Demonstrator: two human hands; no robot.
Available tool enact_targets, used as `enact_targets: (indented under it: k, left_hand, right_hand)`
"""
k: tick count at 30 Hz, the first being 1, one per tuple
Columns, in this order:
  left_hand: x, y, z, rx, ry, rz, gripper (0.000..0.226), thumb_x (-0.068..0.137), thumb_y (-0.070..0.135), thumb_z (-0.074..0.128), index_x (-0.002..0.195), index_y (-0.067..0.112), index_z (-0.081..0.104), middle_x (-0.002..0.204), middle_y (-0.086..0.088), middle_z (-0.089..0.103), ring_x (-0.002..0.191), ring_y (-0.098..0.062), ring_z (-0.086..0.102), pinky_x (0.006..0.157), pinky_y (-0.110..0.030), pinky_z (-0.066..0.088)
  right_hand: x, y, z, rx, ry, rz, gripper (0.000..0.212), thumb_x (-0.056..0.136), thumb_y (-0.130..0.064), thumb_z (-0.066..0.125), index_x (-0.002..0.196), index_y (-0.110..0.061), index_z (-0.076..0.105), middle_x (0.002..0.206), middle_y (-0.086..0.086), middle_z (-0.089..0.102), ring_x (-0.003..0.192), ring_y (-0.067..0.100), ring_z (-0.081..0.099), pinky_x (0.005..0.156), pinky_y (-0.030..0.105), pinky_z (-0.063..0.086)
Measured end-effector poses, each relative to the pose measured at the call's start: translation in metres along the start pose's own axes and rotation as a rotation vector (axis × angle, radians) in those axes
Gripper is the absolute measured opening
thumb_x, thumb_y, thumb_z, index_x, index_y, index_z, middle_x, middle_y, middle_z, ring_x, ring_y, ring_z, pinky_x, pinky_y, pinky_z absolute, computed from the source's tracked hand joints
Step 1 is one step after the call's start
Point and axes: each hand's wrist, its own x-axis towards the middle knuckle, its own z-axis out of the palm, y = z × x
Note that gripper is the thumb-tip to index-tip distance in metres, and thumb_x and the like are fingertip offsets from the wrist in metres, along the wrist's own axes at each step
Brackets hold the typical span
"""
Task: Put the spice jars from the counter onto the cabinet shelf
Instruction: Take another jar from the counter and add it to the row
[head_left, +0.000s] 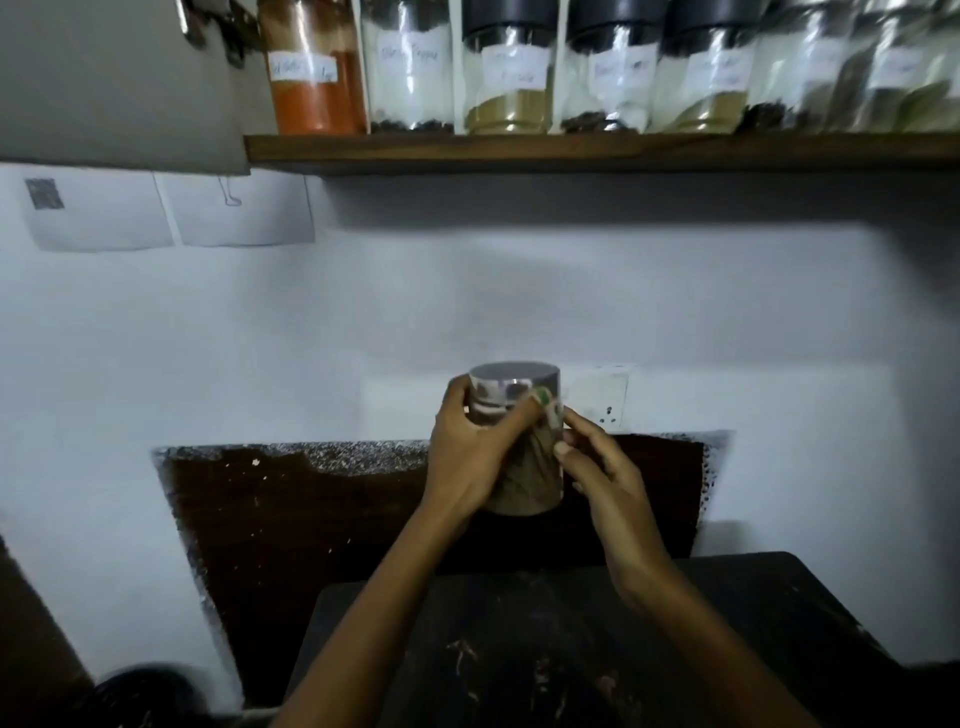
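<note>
Dark worn counter top (519, 649) at bottom centre, scratched. White wall (260, 338) behind w/ dark brown rough-edged patch (311, 509); white socket plate (605, 397) right of centre. Two paper sheets (171, 213) upper left. Brown wooden shelf (571, 148) across top, row of labelled clear jars (509, 78) on it, tops cut off, labels blurred, unreadable. Clear spice jar w/ dark lid & brown powder (524, 467) at frame centre, held upright above counter, below shelf. Left hand (470, 457) fingers clamped round jar; right hand (597, 467) fingertips together against jar's right side.
</note>
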Motion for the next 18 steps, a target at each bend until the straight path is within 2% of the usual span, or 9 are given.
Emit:
enact_targets:
  k: [2,5,8,10,13,15,16,17,18]
  left_hand:
    - [0.008,0.038,0.011,-0.076,-0.019,0.037,0.059,0.063,0.054,0.075,0.110,0.021,0.060,0.099,0.006,0.069,0.084,-0.003,0.068,0.070,-0.021,0.055]
    - [0.015,0.084,0.025,-0.103,-0.063,0.077,0.069,0.058,0.065,0.061,0.109,0.019,0.062,0.098,0.004,0.070,0.079,0.000,0.068,0.063,-0.015,0.053]
    - [0.019,0.110,0.038,-0.147,-0.102,0.080,0.048,0.079,0.053,0.061,0.110,0.016,0.063,0.099,-0.002,0.073,0.082,-0.010,0.071,0.064,-0.021,0.054]
    - [0.021,0.123,0.046,-0.188,-0.121,0.084,0.043,0.085,0.049,0.057,0.113,0.016,0.063,0.101,-0.005,0.073,0.086,-0.015,0.071,0.064,-0.022,0.055]
    - [0.017,0.134,0.057,-0.186,-0.159,0.109,0.041,0.090,0.046,0.052,0.119,0.019,0.057,0.105,-0.003,0.071,0.084,-0.009,0.070,0.056,-0.015,0.052]
    - [0.012,0.136,0.065,-0.160,-0.201,0.130,0.041,0.089,0.043,0.055,0.124,0.024,0.050,0.110,0.003,0.067,0.086,-0.003,0.067,0.055,-0.011,0.051]
    - [0.009,0.136,0.070,-0.158,-0.226,0.133,0.043,0.088,0.042,0.057,0.127,0.026,0.048,0.113,0.006,0.065,0.091,-0.002,0.066,0.059,-0.011,0.053]
    - [0.006,0.136,0.074,-0.169,-0.250,0.122,0.045,0.087,0.042,0.058,0.128,0.027,0.047,0.116,0.007,0.064,0.096,-0.003,0.066,0.065,-0.012,0.055]
    - [0.004,0.136,0.078,-0.187,-0.264,0.108,0.046,0.087,0.043,0.058,0.128,0.027,0.047,0.117,0.007,0.065,0.099,-0.005,0.066,0.069,-0.014,0.056]
  right_hand:
    - [0.001,-0.024,-0.008,0.087,-0.067,-0.004,0.029,0.085,-0.034,0.057,0.113,-0.032,0.062,0.112,-0.007,0.069,0.103,0.005,0.064,0.080,0.021,0.050]
    - [0.003,-0.047,-0.015,0.182,-0.159,0.009,0.044,0.077,-0.055,0.056,0.115,-0.033,0.060,0.115,-0.007,0.068,0.109,0.009,0.062,0.091,0.036,0.048]
    - [0.009,-0.066,-0.017,0.341,-0.243,0.025,0.050,0.080,-0.052,0.054,0.124,-0.027,0.055,0.124,0.002,0.063,0.117,0.019,0.058,0.097,0.045,0.048]
    - [0.013,-0.077,-0.019,0.408,-0.230,0.007,0.054,0.078,-0.048,0.059,0.125,-0.022,0.054,0.123,0.006,0.064,0.116,0.022,0.060,0.094,0.044,0.050]
    - [0.013,-0.089,-0.020,0.310,-0.050,-0.140,0.057,0.069,-0.051,0.070,0.117,-0.025,0.054,0.115,0.001,0.066,0.105,0.013,0.064,0.088,0.030,0.053]
    - [0.011,-0.093,-0.020,0.077,0.198,-0.346,0.057,0.064,-0.046,0.075,0.112,-0.033,0.048,0.112,-0.010,0.059,0.100,0.002,0.061,0.082,0.016,0.051]
    - [0.011,-0.096,-0.020,-0.050,0.326,-0.461,0.061,0.062,-0.041,0.078,0.112,-0.032,0.045,0.113,-0.013,0.052,0.102,0.001,0.057,0.082,0.013,0.049]
    - [0.011,-0.097,-0.021,-0.165,0.434,-0.563,0.068,0.060,-0.035,0.082,0.116,-0.027,0.043,0.113,-0.014,0.046,0.105,0.002,0.053,0.084,0.015,0.048]
    - [0.011,-0.097,-0.021,-0.257,0.512,-0.639,0.075,0.057,-0.032,0.085,0.119,-0.021,0.043,0.112,-0.012,0.042,0.109,0.006,0.049,0.089,0.023,0.049]
